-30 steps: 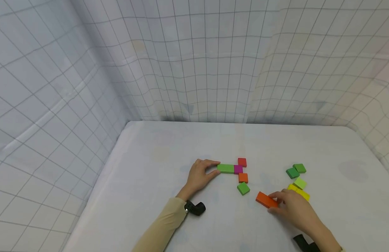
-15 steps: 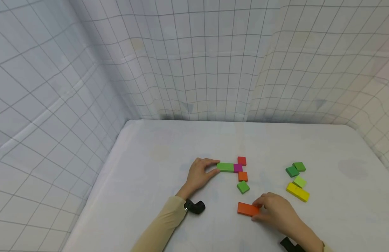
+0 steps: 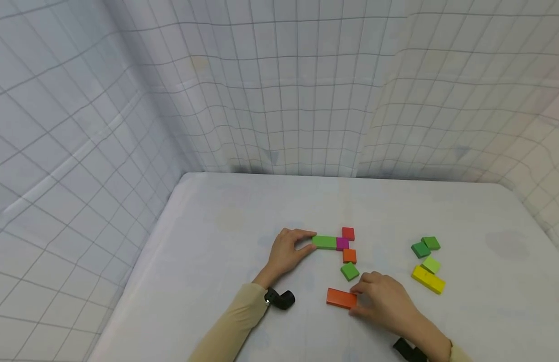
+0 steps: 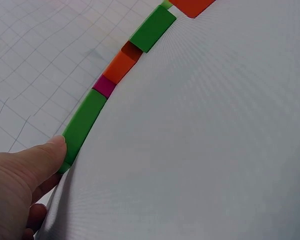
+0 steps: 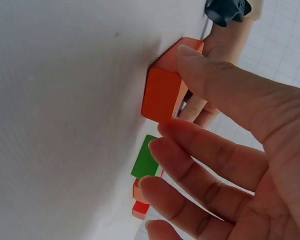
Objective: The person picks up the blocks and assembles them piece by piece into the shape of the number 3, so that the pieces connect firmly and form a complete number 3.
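My left hand pinches the left end of a long green block between thumb and fingers; its thumb lies along the green block's side in the left wrist view. A purple block touches that block's right end, with a red block behind it and an orange block in front. A turned square green block lies nearer me. My right hand pinches the right end of a long orange-red block, thumb against one side of the block in the right wrist view.
Over to the right lie a yellow long block, a light green block touching it, and two darker green blocks. A white cloth covers the table. Gridded curtains hang behind and at the sides.
My right hand has brought the orange-red block leftward and slightly toward me, away from the yellow block, turning it closer to level. My left hand stays on the green block.
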A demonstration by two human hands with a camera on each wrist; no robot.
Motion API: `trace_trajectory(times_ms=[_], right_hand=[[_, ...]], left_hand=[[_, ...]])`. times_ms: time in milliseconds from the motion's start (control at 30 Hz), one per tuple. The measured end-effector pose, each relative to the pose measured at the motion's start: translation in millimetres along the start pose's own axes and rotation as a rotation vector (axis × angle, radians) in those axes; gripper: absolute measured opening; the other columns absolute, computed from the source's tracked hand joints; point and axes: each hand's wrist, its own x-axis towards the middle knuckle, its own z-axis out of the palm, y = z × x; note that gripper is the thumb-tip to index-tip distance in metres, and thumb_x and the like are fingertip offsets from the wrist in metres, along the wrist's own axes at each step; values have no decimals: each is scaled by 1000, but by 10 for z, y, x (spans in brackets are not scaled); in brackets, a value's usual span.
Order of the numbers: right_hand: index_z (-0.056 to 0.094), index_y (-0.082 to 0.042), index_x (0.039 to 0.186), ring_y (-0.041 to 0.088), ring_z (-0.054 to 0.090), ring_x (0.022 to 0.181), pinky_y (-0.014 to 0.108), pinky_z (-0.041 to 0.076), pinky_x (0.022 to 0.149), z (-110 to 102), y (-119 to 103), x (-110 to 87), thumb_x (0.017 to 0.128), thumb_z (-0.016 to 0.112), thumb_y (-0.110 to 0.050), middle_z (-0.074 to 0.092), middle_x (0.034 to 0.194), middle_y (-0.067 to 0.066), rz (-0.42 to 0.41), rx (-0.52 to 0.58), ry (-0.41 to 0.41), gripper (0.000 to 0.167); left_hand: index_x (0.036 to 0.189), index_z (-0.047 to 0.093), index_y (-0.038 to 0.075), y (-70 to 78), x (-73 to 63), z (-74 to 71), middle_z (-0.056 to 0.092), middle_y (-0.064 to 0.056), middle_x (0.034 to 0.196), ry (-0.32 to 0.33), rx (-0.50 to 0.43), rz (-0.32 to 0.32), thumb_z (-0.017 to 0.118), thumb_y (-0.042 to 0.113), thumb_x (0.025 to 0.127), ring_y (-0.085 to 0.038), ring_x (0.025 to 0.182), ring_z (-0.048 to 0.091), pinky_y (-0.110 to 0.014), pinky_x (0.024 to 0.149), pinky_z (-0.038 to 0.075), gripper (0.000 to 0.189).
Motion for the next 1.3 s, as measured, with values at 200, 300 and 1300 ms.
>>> trace_trajectory(times_ms=[200,300,1300], right_hand=[[75,-17,85,6,41,71,23,40,61,21,21,19,67,85,-40,48,77,-14,-24,2,20,31],[76,-17,84,9,38,74,25,36,62,43,16,77,66,85,-42,43,79,-11,-59,-20,50,32],[73,-21,81,19,39,97,39,33,76,73,125,545,66,84,-43,47,96,-2,-201,-23,77,29]], left_hand=[[117,69,20,-5,-16,3,67,8,112,1,12,21,70,35,86,-11,85,49,-28,74,38,34],[117,69,21,-6,-9,-13,66,8,113,-2,17,18,70,35,86,-11,84,48,-27,73,38,34],[117,69,21,-13,11,7,66,6,114,-7,9,2,70,36,86,-12,85,47,-30,74,38,35]])
